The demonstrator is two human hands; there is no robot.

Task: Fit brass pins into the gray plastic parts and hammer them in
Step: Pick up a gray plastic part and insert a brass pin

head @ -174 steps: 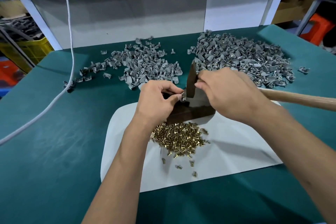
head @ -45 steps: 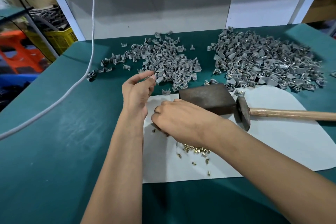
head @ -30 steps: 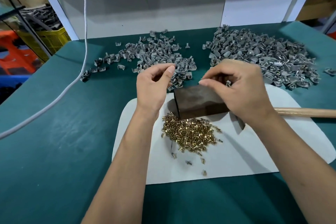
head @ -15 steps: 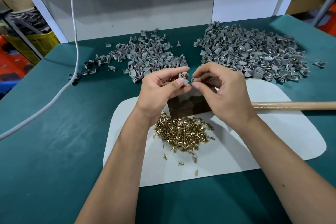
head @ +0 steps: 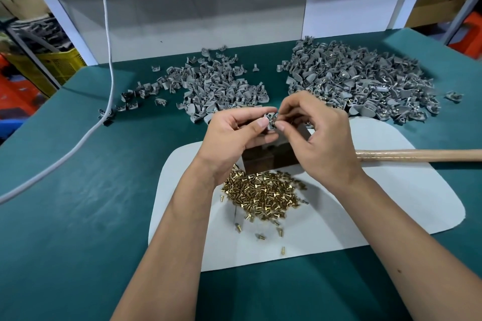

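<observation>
Left hand (head: 234, 135) pinches gray part (head: 270, 120) steady; right hand (head: 317, 138), from 3 o'clock, pinches a pin into it, above block (head: 271, 159).

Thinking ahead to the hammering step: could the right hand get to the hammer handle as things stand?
Probably yes, once freed: the hammer handle lies bare beside the right hand, which pinches at the gray part.

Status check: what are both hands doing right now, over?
Left hand pinching a gray part above the block. Right hand pinching at that part, pin too small to confirm. Hammer handle lying untouched on the mat. Nothing blocking.
</observation>
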